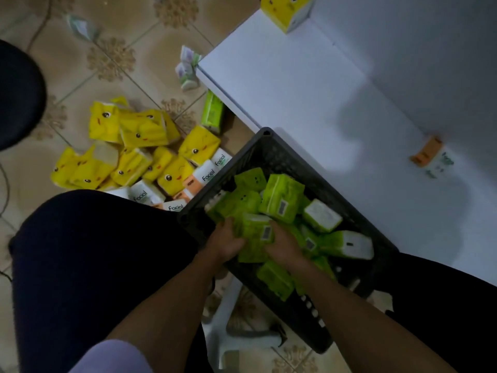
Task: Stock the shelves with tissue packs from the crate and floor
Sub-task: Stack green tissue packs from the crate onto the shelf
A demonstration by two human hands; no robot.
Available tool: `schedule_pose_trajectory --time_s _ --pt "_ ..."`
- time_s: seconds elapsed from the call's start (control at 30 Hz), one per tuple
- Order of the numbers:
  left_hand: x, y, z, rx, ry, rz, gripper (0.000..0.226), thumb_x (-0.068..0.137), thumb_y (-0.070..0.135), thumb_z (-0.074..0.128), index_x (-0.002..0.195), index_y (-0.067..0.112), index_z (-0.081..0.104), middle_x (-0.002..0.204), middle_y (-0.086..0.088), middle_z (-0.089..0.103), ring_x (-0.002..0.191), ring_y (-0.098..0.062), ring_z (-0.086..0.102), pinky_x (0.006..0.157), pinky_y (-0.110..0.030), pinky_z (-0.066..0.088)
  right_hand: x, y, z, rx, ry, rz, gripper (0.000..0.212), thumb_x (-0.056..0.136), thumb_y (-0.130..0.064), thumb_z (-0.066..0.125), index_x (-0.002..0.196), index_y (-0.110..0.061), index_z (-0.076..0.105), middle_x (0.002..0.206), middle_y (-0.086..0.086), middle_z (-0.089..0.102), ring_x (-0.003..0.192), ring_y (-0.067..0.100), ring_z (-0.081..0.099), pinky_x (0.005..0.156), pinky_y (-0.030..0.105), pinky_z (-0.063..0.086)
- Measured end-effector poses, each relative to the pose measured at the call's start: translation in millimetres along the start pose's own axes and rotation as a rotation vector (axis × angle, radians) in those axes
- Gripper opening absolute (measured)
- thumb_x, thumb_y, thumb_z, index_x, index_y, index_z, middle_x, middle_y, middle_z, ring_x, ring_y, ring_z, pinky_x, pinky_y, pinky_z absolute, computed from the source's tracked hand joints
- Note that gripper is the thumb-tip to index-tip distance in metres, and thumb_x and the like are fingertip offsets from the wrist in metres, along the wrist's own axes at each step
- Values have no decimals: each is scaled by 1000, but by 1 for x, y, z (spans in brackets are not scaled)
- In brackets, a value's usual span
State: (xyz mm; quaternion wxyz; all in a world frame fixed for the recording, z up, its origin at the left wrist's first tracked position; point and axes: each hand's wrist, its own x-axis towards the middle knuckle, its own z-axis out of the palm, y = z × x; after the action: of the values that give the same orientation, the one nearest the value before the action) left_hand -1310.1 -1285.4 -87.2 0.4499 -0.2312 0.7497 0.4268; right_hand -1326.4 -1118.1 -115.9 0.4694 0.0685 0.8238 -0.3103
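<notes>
**Soft packs, an unsteady crate, and a cluttered floor**

The white shelf (309, 84) is barely stocked. Only a yellow pack (290, 12) at the far end and an orange pack (427, 154) further along are seen on it.

The dark slatted crate (271, 149) is set askew between the knees, with one corner at the shelf edge. What it is propped on cannot be told, so a sharp upward pull could, it is judged, rock it and spill the load.

A heap of yellow packs (139, 146) is spread on the tiled floor just beside the crate, with white Facial packs (209, 175) at its near edge. These could be trodden on if the feet are shifted.

Loose green tissue packs (282, 197) are piled at odd angles in the crate. One green pack (255, 232) is grasped from both sides: the left hand (228, 243) is curled round one end and the right hand (285, 246) round the other. The wrapping looks slick and soft, so a squeezed pack may be crushed or slide free. Neighbouring packs leaning on it could be dragged over the rim.
</notes>
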Motion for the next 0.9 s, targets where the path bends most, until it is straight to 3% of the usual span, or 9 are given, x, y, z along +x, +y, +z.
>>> schedule_pose_trajectory --time_s 0.1,0.17,0.27,0.37,0.53,0.63,0.7,0.8,0.9 --pt "11 3 3 -160 -44 -46 100 73 52 68 148 22 9 150 -10 29 130 -30 40 102 -40 42 10 -22 1 25 10 -7 68 82 -30 67 140 -13 37 139 6 46 126 24 46 102 42 43" --pt "16 8 7 -185 -96 -94 106 71 56 66 149 23 2 150 -10 30 129 -28 42 97 -30 42 14 -29 2 16 -26 8 68 86 -24 63 144 -12 30 142 7 43 129 25 43 104 41 41" --pt "22 10 14 -111 -117 -110 90 87 28 60 148 12 -5 150 -16 26 131 -32 38 90 -27 39 19 -27 -3 -20 -69 66 69 90 -21 55 149 -17 20 150 7 32 133 26 37 108 40 37" --pt "20 12 11 -72 -93 -23 84 83 27 64 147 9 14 146 -15 34 130 -33 38 101 -35 39 14 -28 -14 -8 -56 120 64 94 -19 48 150 -15 17 152 8 26 137 26 31 111 35 31" --pt "12 15 18 0 -100 122 100 51 63 36 128 1 50 136 -20 47 129 -34 40 108 -34 31 -2 -30 -11 86 -37 210 57 93 -27 53 145 -15 33 149 6 34 136 26 34 112 39 32" --pt "-7 32 21 -96 -85 76 75 61 34 55 123 -6 49 129 -21 52 122 -31 48 93 -25 38 -14 -29 -8 144 48 238 62 75 -38 71 129 -12 52 128 10 54 123 29 49 99 42 45" --pt "-12 38 25 -116 -72 119 54 77 11 61 126 -4 46 131 -18 50 123 -28 47 87 -19 36 -25 -31 -15 132 122 211 54 71 -25 76 117 -7 53 111 9 58 108 27 57 87 37 51" --pt "-26 48 16 -121 19 204 48 83 -2 60 129 0 45 129 -13 52 123 -25 48 95 -29 39 -41 -36 -34 126 185 157 72 70 -17 78 131 -11 40 122 16 51 113 33 52 87 43 51" --pt "-44 65 -4 -85 103 305 50 77 -14 53 125 0 49 121 -12 58 119 -24 52 92 -31 43 -66 -61 -59 1 189 10 84 76 -24 74 146 -19 28 145 13 37 133 33 32 106 38 35"
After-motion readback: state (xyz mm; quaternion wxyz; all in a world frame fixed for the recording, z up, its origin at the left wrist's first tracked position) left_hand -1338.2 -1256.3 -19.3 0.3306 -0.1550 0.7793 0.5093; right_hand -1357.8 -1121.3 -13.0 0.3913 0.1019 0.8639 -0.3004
